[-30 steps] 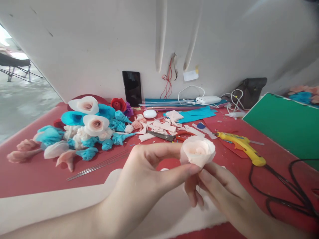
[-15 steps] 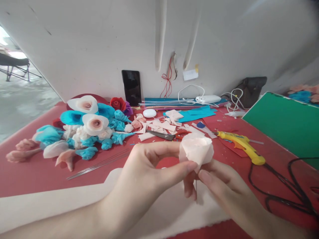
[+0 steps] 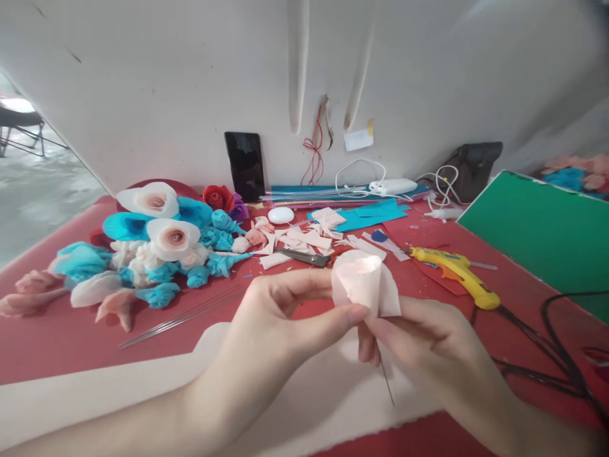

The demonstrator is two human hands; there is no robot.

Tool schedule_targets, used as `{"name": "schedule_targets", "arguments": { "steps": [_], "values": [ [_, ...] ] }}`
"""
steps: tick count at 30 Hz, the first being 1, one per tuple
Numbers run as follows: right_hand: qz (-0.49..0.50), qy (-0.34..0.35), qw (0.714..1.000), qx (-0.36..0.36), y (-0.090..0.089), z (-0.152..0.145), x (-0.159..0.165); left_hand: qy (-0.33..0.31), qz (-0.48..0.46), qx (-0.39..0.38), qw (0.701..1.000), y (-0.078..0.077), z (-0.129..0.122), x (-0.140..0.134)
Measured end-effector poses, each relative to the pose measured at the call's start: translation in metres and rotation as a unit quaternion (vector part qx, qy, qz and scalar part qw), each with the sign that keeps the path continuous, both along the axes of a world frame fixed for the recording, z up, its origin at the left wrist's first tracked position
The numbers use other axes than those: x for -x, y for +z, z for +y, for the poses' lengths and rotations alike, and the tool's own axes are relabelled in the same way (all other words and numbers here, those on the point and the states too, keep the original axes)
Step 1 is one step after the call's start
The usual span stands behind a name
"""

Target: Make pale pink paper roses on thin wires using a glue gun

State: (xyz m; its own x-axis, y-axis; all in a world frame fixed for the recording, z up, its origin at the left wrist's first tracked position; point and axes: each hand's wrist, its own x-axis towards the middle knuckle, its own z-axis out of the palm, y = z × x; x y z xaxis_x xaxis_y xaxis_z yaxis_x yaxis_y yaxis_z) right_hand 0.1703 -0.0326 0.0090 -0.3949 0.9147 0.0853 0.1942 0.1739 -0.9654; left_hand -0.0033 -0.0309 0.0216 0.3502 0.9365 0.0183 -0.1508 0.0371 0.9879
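Between my two hands is a pale pink paper flower (image 3: 364, 279), its petals curled into a cone on a thin wire stem (image 3: 389, 384) that slants down to the right. My left hand (image 3: 290, 330) pinches the flower's base with thumb and fingers from the left. My right hand (image 3: 423, 343) is closed on the right side of the base, its thumb close to the left thumb. A sheet of pale crepe paper (image 3: 118, 400) lies under the hands.
Several paper flowers (image 3: 174, 238) are heaped at left, beside wires (image 3: 181, 317). Behind the hands lie pliers (image 3: 304, 256), paper scraps (image 3: 307, 240) and blue paper (image 3: 366, 214). A yellow glue gun (image 3: 457, 273) with black cord and a green board (image 3: 542, 235) are at right. A phone (image 3: 244, 166) leans on the wall.
The flower has turned in my fingers, and its right petal now stands out as a flat flap. Its wire stem has swung from upright to slanting. The view has shifted slightly.
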Motion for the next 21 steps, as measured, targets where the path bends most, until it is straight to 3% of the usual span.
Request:
{"name": "schedule_targets", "arguments": {
  "steps": [3,5,10,14,21],
  "values": [
    [0.054,0.006,0.997,0.055,0.006,0.002,-0.001,0.019,-0.068,-0.039,0.997,-0.002,0.008,0.003],
    [0.114,0.047,0.985,0.119,0.010,0.004,-0.004,0.026,-0.077,-0.057,0.995,-0.004,0.015,0.007],
    [0.201,0.152,0.936,0.246,0.015,0.007,-0.010,-0.104,0.030,-0.092,0.990,-0.002,0.027,0.015],
    [0.175,0.166,0.934,0.263,0.014,0.006,-0.008,-0.125,0.078,-0.149,0.978,0.002,0.026,0.013],
    [0.154,0.179,0.934,0.267,0.010,0.004,-0.007,-0.118,0.054,-0.140,0.982,-0.002,0.023,0.010]
  ]
}}
